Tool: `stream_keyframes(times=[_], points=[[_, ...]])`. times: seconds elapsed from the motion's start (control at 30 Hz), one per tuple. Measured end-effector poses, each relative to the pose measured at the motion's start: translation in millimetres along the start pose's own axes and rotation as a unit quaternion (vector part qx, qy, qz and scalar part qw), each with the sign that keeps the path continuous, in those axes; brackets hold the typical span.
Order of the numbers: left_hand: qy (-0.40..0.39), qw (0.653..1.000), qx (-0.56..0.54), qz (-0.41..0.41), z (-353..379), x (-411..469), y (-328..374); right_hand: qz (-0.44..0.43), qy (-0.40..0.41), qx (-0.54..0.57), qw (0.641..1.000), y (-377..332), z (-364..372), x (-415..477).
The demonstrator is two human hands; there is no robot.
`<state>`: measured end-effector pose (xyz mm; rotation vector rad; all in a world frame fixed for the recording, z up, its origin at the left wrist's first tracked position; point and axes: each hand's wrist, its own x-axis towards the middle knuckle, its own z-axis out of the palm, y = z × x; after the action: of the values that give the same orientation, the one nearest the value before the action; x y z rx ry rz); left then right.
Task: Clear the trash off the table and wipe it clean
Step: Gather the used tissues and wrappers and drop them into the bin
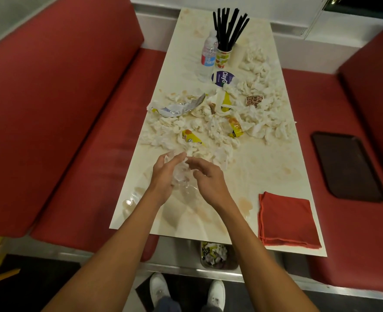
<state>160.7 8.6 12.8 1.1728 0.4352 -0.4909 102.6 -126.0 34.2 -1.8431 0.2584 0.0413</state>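
As you held the clear plastic (181, 176) between left hand (161, 177) and right hand (209, 184), fingers of both curled around it, left of the red cloth (287, 219), apparently compacting it for binning, the tissue heap (219, 124) lay beyond that cloth, not yet cleared.

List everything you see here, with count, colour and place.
Table: one, cream, stained, between benches.
Benches: two, red, either side.
Napkins: many, white, crumpled mid-table.
Wrappers: several, yellow, among napkins.
Foil: one, silver, pile's left edge.
Bottle: one, clear, far end.
Cup: one, patterned, beside bottle.
Straws: many, black, in cup.
Disc: one, blue, nearer than cup.
Cloth: one, red, near right corner.
Tray: one, dark, right bench.
Bin: one, colour unclear, under near edge.
Plastic: one, clear, between the hands.
Shoes: two, white, floor.
Left hand: one, holds plastic.
Right hand: one, holds plastic.
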Motion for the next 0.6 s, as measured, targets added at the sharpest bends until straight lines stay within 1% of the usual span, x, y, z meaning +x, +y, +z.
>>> stream_keyframes(times=[0.1,0.17,0.2,0.27,0.33,0.37,0.43,0.5,0.53,0.6], points=[[0.009,1.000,-0.011,0.005,-4,2,-4,0.036,-0.013,0.100,0.994,2,-3,-4],[0.022,1.000,-0.016,0.011,-6,1,-4,0.031,0.006,0.145,0.989,2,-5,-6],[0.024,0.999,-0.017,0.015,-8,1,-4,0.025,0.031,0.151,0.988,3,-5,-7],[0.010,0.999,-0.022,0.023,-10,1,-3,0.027,0.093,0.115,0.989,6,-6,-5],[-0.018,0.999,-0.031,0.025,-10,-2,0,0.020,0.117,0.047,0.992,11,-9,1],[-0.032,0.999,-0.031,0.026,-10,-5,2,0.004,0.106,0.016,0.994,13,-10,6],[-0.051,0.998,-0.022,0.026,-10,-9,4,-0.035,0.054,-0.047,0.997,18,-11,19],[-0.060,0.998,-0.012,0.025,-11,-12,6,-0.063,0.010,-0.122,0.991,23,-8,31],[-0.062,0.998,-0.005,0.024,-11,-12,6,-0.070,0.001,-0.148,0.987,25,-5,37],[-0.059,0.998,0.009,0.025,-13,-13,7,-0.072,0.009,-0.161,0.984,28,0,44]])
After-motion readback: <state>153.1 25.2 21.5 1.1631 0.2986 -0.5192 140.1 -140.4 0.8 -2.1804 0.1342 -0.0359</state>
